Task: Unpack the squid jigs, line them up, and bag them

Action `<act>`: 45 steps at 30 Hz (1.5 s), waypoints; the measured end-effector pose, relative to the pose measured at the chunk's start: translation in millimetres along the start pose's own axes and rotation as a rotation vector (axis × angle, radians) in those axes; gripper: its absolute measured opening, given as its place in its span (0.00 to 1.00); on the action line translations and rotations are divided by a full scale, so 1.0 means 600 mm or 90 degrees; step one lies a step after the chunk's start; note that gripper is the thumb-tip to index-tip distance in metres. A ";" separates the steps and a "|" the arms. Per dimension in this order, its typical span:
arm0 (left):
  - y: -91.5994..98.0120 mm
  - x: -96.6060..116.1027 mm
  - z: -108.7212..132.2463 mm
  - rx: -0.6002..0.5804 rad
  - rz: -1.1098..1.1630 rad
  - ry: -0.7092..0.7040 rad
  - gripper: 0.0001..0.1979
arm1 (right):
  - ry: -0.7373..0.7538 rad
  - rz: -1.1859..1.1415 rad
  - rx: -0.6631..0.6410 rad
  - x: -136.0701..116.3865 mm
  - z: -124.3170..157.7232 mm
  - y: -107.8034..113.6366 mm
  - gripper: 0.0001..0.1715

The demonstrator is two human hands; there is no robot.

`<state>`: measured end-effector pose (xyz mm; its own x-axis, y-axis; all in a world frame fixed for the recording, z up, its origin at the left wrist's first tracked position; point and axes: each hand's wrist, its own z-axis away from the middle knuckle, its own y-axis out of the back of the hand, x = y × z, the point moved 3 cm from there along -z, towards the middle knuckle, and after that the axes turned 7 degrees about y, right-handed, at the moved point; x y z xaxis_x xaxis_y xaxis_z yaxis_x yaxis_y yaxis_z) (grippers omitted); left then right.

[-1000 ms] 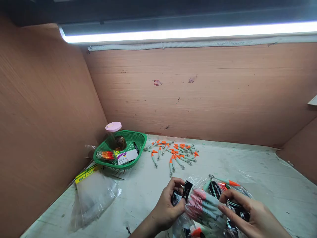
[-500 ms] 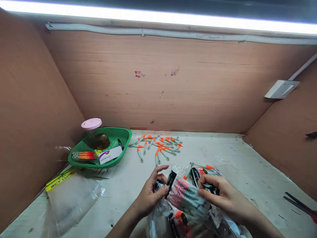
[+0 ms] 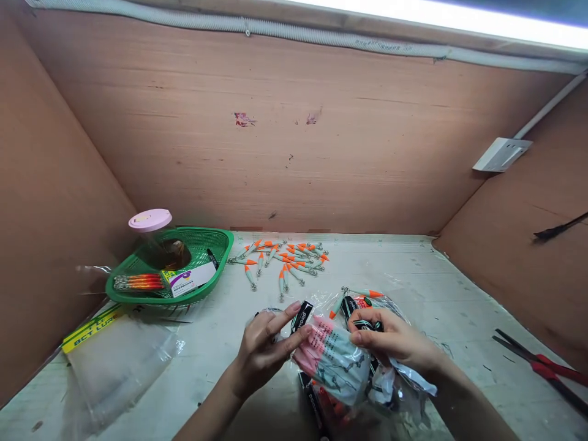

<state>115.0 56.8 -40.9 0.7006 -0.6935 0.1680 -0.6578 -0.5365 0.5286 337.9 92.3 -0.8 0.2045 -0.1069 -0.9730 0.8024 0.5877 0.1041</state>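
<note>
A clear plastic bag of fishing lures (image 3: 337, 361), pink on one side and pale green on the other, is tilted between my hands above the tabletop. My left hand (image 3: 266, 343) grips its left edge, thumb and forefinger close to a black printed label (image 3: 302, 317). My right hand (image 3: 386, 335) pinches the upper right of the bag, by black striped packaging (image 3: 367, 326). Two loose orange-tipped lures (image 3: 365, 293) lie just behind the bag. Below it are more crinkled clear packaging and red-orange pieces (image 3: 333, 404), partly hidden.
Several pale green, orange-tipped lures (image 3: 285, 260) lie spread farther back. At left, a green basket (image 3: 223, 257) holds a pink-lidded jar (image 3: 151, 220), a card and packed lures. A yellow-topped clear bag (image 3: 117, 361) lies in front. Red-handled scissors (image 3: 542, 364) are at right.
The camera view has shifted, bringing more of the scissors into sight. The bag in my hands has turned slightly and shows more of its face. My left fingers have straightened a little.
</note>
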 end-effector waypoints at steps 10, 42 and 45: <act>-0.002 -0.003 -0.010 -0.031 0.145 0.022 0.13 | 0.138 0.125 0.096 -0.007 0.000 -0.005 0.17; -0.018 -0.023 -0.009 -0.108 0.250 0.150 0.11 | 0.490 0.705 0.162 -0.054 0.068 -0.054 0.10; -0.018 -0.021 -0.009 -0.121 0.241 0.145 0.11 | 0.531 0.774 0.164 -0.046 0.054 -0.068 0.11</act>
<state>114.7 73.9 -44.5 0.4782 -0.6888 0.5449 -0.8314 -0.1550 0.5337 317.5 45.1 28.6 0.5028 0.8594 -0.0928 0.4740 -0.1843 0.8610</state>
